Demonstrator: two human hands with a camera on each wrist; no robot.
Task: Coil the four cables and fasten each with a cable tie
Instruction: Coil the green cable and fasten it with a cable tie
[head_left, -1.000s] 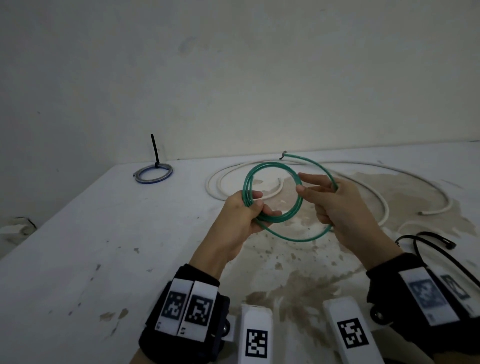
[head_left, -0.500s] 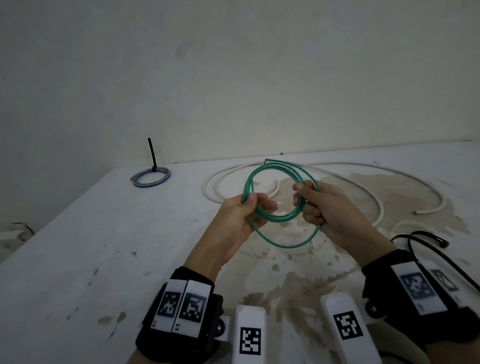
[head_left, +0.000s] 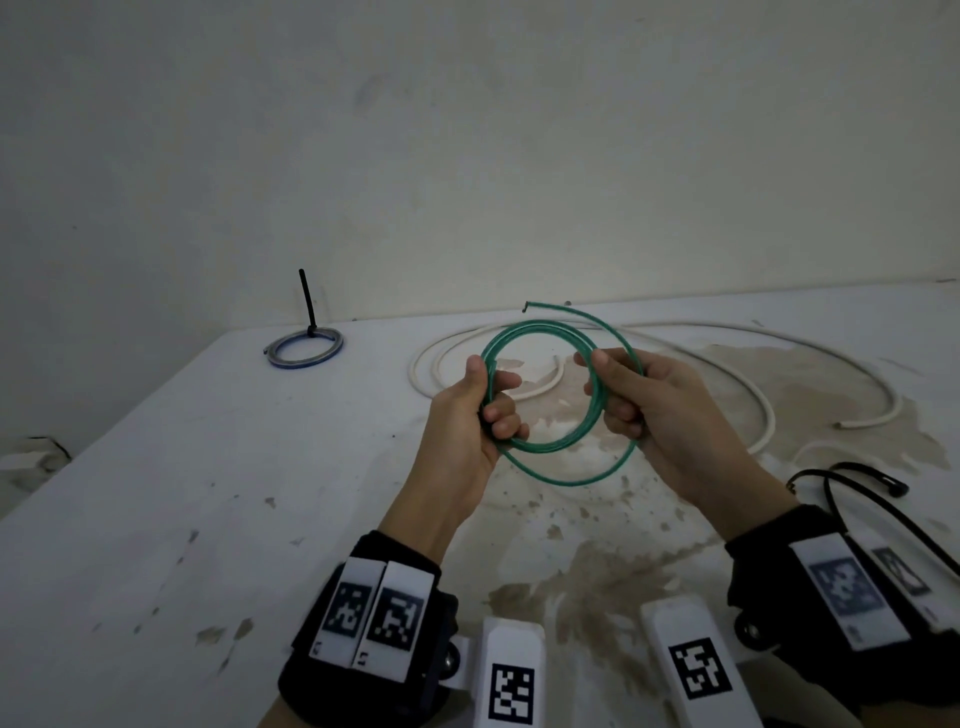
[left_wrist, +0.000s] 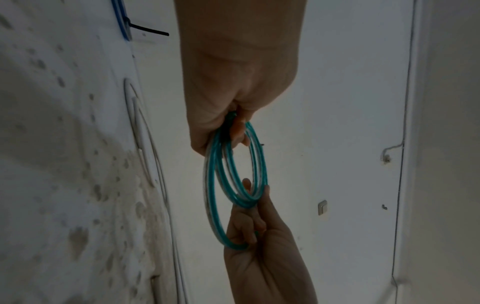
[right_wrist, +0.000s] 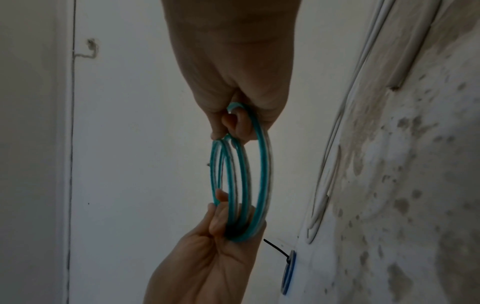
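Note:
A green cable (head_left: 550, 441) is held up above the table as a coil of several loops. My left hand (head_left: 478, 410) grips the coil's left side, thumb on top and fingers curled round the loops (left_wrist: 235, 164). My right hand (head_left: 628, 400) pinches the right side (right_wrist: 239, 170), with the outermost, wider loop running through its fingers. The cable's free end (head_left: 527, 306) sticks out at the top of the coil. A blue-grey coil (head_left: 304, 348) with an upright black cable tie (head_left: 306, 301) lies at the table's far left.
A long white cable (head_left: 717, 374) sprawls in loose loops across the stained white table (head_left: 182, 467) behind my hands. A black cable (head_left: 857, 488) lies at the right edge. White marker blocks (head_left: 511, 670) sit at the near edge. A wall rises behind the table.
My right hand has brought the loose outer loop in toward the coil and shifted its pinch on it; the free end has swung round the top. The left hand keeps its grip.

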